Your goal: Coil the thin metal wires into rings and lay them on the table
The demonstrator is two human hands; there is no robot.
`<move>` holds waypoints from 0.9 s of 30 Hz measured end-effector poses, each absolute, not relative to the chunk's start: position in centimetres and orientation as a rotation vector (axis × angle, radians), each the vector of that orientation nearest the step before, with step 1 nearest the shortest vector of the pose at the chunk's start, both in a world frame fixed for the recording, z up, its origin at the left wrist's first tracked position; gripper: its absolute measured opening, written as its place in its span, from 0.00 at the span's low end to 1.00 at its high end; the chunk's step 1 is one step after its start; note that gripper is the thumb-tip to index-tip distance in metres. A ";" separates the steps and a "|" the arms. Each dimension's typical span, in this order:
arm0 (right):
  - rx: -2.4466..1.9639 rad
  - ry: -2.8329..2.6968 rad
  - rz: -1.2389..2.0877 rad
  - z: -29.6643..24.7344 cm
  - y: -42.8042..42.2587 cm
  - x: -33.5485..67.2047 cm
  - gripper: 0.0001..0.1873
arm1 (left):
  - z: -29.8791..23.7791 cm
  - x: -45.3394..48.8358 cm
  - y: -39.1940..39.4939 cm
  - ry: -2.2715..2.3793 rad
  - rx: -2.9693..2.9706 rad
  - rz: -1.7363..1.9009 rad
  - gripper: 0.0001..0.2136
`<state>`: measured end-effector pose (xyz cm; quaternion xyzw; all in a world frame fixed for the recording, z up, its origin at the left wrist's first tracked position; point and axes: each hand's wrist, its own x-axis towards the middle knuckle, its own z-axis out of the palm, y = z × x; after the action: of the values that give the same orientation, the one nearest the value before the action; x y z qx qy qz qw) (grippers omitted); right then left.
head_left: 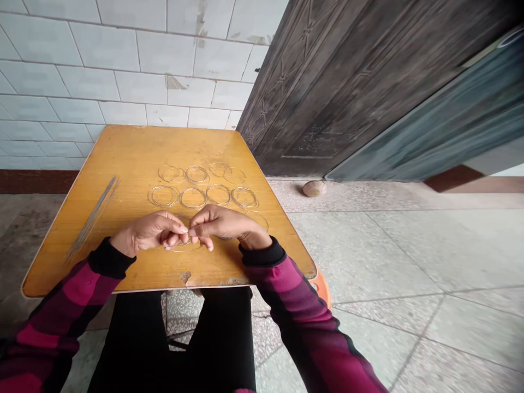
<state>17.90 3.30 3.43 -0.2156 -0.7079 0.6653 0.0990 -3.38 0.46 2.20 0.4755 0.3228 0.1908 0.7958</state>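
Above the near part of the table, my left hand [159,230] and my right hand [219,224] meet at their fingertips. Both are closed in a pinch on what looks like a thin wire, mostly hidden by the fingers. Part of a wire ring [184,250] shows just below the fingertips; whether it is held or lies on the table I cannot tell. Beyond my hands, several thin wire rings lie in rows, among them one ring [193,206] in the nearer row and another [197,183] farther back. Another ring [267,221] is partly covered by my right hand.
A bundle of straight thin wires [92,218] lies on the left side of the yellow wooden table [135,147]. White wall tiles [110,46] rise behind it. A dark carved door [327,82] stands to the right, with a roundish stone-like object [314,188] on the floor.
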 end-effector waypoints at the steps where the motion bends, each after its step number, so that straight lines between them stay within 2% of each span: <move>1: -0.643 -2.105 1.954 3.4 3.3 17.9 0.09 | 2.1 -3.4 0.5 0.700 1.019 0.409 0.09; 11: -0.742 -2.002 1.923 3.7 3.5 18.4 0.06 | 2.3 -3.2 0.2 0.725 0.958 0.531 0.08; 21: -0.809 -2.132 1.608 4.2 3.2 18.6 0.05 | 2.1 -3.1 0.2 0.757 0.947 0.571 0.07; 27: -0.747 -2.158 1.585 4.2 3.3 18.8 0.07 | 1.4 -2.8 0.2 0.643 0.854 0.539 0.09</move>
<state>18.82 3.34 4.16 -0.2644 -0.7637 0.5608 0.1800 -2.84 0.16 1.36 0.4019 0.3025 0.2537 0.8262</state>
